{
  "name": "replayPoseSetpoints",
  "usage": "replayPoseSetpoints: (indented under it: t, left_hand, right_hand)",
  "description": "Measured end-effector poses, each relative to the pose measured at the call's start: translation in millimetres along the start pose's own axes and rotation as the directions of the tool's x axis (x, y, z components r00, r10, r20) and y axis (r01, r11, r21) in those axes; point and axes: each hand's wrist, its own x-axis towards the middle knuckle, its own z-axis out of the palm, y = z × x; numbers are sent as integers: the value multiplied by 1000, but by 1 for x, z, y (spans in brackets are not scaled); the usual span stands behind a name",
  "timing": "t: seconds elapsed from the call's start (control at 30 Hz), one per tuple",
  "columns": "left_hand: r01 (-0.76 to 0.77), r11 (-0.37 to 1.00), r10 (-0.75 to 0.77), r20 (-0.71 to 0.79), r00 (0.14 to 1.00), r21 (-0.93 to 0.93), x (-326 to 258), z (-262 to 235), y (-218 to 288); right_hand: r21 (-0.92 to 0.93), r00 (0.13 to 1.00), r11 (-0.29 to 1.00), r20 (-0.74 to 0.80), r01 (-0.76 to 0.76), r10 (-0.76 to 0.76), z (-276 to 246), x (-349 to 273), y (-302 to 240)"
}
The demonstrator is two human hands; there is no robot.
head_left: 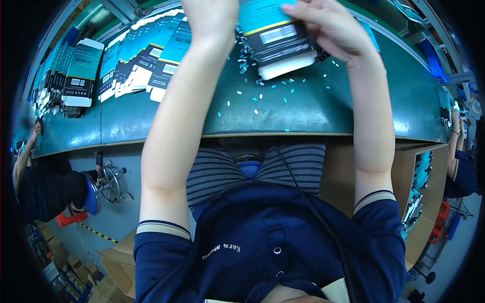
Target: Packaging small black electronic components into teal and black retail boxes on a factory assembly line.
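Observation:
A teal and black cardboard box (280, 38) with a yellow stripe and a white end flap is tilted above the green table at the top. My right hand (331, 28) is closed on its right side, the thumb lying over the teal face. At the box's left, my left hand (212, 17) reaches up to the picture's upper edge. Its fingers are cut off there, so I cannot see whether it touches the box. Small white and teal capsule-shaped pieces (256, 112) are scattered on the table below and left of the box.
Overlapping flat cartons (146, 55) of the same design cover the table's left part, beside another stack (81, 73). An open cardboard carton (424, 187) with teal packages stands at my right. Co-workers sit left (55, 187) and right (459, 166). A black cable (308, 197) crosses my lap.

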Motion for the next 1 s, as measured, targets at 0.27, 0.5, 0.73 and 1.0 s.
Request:
replayPoseSetpoints:
  t: [0.27,0.5,0.73,1.0]
  left_hand:
    - [-441,186,-111,465,878,878,46,-67,0]
    - [-487,-221,-508,326,797,845,32,-69,11]
    - [-465,-117,-514,347,785,878,37,-66,5]
    - [-425,35,-183,424,887,905,33,-68,23]
  right_hand:
    - [-571,645,667,-744,-479,-173,-174,-24,-23]
    - [-551,570,159,-813,-819,118,-196,-32,-15]
    - [-952,811,135,-304,-274,-500,-146,-10,-3]
    - [-918,895,83,354,388,-273,-23,0,27]
